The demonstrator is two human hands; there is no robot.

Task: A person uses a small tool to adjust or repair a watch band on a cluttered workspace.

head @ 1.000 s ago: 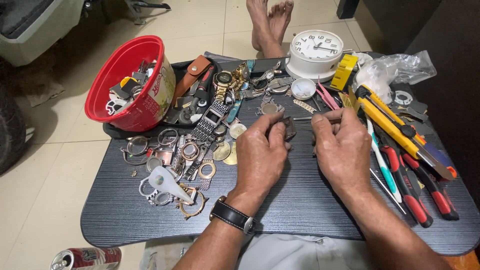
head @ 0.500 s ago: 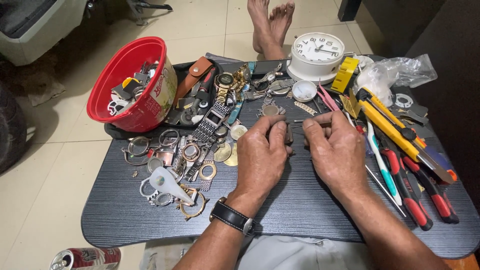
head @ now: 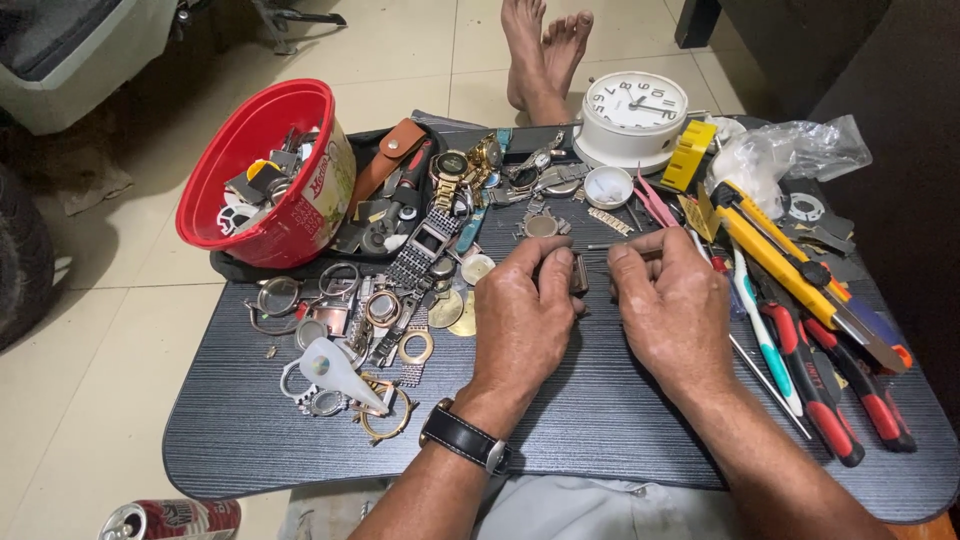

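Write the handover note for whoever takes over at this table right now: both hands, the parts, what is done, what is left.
Left hand: fingers closed on a small dark watch part, held just above the dark tabletop.
Right hand: pinching a thin metal tool whose tip points left, above the part.
Nearby: loose watch cases and bands to the left, red tub of parts far left, pliers and cutter on the right, white clock behind.
Done: part and tool in hand.
Left: cannot tell; the contact point is hidden.

2 hands set at the middle of a low table (head: pixel 600 440), loose parts to the left, tools to the right.
A bucket (head: pixel 262 180) is placed at the far left corner, a clock (head: pixel 632 115) behind the left hand (head: pixel 525 320) and right hand (head: pixel 672 310), pliers (head: pixel 815 385) and a utility knife (head: pixel 800 270) at the right edge, a can (head: pixel 170 520) on the floor.
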